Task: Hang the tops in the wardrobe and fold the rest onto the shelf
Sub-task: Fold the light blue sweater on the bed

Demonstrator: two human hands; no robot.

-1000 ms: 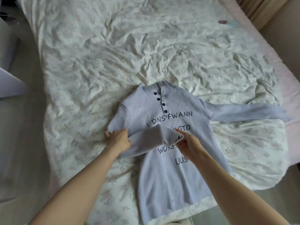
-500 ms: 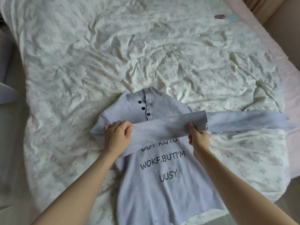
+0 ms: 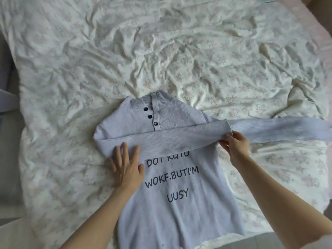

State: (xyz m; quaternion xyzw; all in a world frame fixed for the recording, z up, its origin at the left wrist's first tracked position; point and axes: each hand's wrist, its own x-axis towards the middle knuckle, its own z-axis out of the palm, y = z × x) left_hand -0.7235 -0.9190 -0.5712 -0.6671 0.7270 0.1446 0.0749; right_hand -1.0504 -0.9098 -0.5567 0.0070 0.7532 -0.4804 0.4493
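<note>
Left hand [image 3: 125,166] flat, fingers spread straight, pressing on the folded sleeve [image 3: 161,139] near the sweater's [image 3: 176,203] left edge. Right hand [image 3: 235,148] pinching the cuff end of that same sleeve, fingers curled round the knit. Pale lilac sweater lying face up on the rumpled floral bedsheet [image 3: 179,51], collar pointing away, one sleeve laid straight across the chest, the other sleeve [image 3: 280,130] stretched out to the right.

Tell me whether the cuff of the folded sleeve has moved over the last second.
Yes. The folded sleeve's cuff went from mid-chest, over the printed lettering, across to the sweater's far shoulder, where the right hand pinches it.
</note>
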